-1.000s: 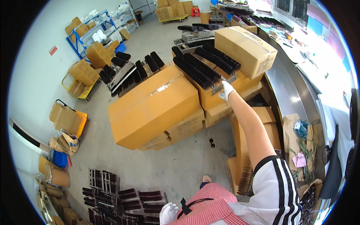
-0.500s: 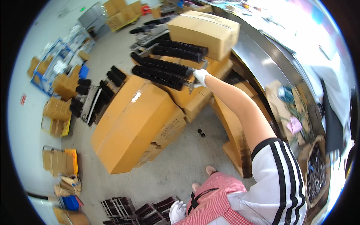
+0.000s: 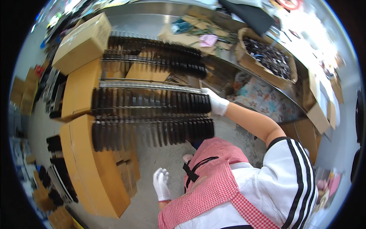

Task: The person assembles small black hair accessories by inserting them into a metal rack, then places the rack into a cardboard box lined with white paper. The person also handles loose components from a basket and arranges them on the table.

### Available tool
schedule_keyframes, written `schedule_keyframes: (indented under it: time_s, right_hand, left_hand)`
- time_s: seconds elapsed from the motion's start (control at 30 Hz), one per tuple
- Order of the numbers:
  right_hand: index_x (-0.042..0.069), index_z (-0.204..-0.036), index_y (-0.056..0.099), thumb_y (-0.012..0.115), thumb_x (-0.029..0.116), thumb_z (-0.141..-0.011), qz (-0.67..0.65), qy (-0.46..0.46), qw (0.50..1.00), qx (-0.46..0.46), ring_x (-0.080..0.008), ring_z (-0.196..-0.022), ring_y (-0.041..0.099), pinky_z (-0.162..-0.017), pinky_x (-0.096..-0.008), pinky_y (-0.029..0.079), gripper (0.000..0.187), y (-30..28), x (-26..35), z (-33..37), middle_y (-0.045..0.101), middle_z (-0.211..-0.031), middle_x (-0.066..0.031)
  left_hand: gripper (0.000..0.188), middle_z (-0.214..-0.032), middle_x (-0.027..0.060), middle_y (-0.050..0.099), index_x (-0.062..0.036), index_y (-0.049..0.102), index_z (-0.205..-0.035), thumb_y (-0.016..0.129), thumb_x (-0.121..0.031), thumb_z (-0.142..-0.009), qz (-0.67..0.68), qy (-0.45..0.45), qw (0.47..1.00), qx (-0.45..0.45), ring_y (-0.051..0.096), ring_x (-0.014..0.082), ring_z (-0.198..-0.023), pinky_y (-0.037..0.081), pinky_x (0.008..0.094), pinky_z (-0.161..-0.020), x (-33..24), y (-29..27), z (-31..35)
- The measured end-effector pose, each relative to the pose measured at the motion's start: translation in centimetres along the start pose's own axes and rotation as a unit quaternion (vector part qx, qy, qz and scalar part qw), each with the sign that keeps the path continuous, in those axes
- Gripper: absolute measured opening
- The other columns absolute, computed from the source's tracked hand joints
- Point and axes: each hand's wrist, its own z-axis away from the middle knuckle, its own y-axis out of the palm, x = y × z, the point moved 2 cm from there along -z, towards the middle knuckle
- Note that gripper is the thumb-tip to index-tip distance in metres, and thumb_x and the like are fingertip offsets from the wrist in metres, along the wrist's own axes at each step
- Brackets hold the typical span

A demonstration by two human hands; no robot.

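Note:
My right hand (image 3: 217, 102), in a white glove, is closed around the near end of a long metal rack (image 3: 148, 86). Rows of thin black pieces (image 3: 152, 102) line the rack on both sides of its middle bar, blurred by motion. The rack is held up off the floor, reaching leftward past a large cardboard box (image 3: 85, 164). My left hand (image 3: 161, 184), also gloved in white, hangs below the rack beside my checked apron. Its fingers are loosely bent and apart, with nothing in them.
Behind the rack runs a metal workbench (image 3: 146, 21) bearing an open carton (image 3: 244, 51) of dark pieces. A closed box (image 3: 82, 44) sits on stacked cartons at the left. More racks with black pieces (image 3: 63, 179) stand beyond the large box.
My view has turned to the right. The rack, held in my right hand throughout, has swung away from over the boxes and now extends close before me. My left hand stays free.

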Motion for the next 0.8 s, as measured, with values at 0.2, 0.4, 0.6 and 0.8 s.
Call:
schedule_keyframes:
  time_s: [0.2,0.4,0.6,0.8]
  right_hand:
    - [-0.004,-0.129,0.058,0.056,0.003,-0.096,-0.074,-0.032,0.991,-0.107,-0.0115,-0.102,0.065,-0.09,-0.0275,0.053,0.033,-10.5,0.5,18.3,0.068,-0.119,-0.0074]
    - [0.003,-0.135,0.057,0.062,0.002,-0.093,0.448,-0.31,0.832,-0.108,-0.0225,-0.12,0.059,-0.105,-0.0354,0.045,0.043,-14.0,2.6,30.3,0.063,-0.131,-0.0104]
    - [0.012,-0.117,0.065,0.056,0.027,-0.095,0.068,-0.113,0.972,-0.196,-0.0068,-0.082,0.064,-0.067,-0.0253,0.054,0.028,-18.8,6.1,40.6,0.068,-0.101,0.0018]
    - [0.009,-0.14,0.044,0.047,0.052,-0.1,-0.052,-0.157,0.968,-0.188,-0.0184,-0.094,0.064,-0.082,-0.037,0.058,0.059,-27.0,9.5,50.9,0.059,-0.123,-0.0097]
  left_hand:
    - [0.036,-0.122,0.0123,0.062,-0.0001,0.054,-0.131,0.052,-0.001,-0.095,-0.171,0.251,0.929,0.21,0.06,0.0203,-0.114,0.044,0.0331,-0.102,-6.5,11.8,-3.0]
    - [0.046,-0.14,0.0183,0.051,-0.0007,0.048,-0.14,0.056,-0.01,-0.096,-0.375,0.845,0.36,0.129,0.044,0.0378,-0.135,0.039,0.0523,-0.111,-3.2,30.3,1.2]
    - [0.046,-0.141,0.019,0.049,-0.0012,0.047,-0.139,0.052,-0.018,-0.096,-0.297,0.853,0.348,0.253,0.043,0.0377,-0.134,0.037,0.054,-0.112,1.4,47.2,8.3]
    - [0.048,-0.142,0.0196,0.046,-0.0016,0.046,-0.137,0.047,-0.026,-0.096,-0.039,0.371,0.643,0.669,0.042,0.0377,-0.133,0.035,0.0556,-0.113,4.1,62.2,18.9]
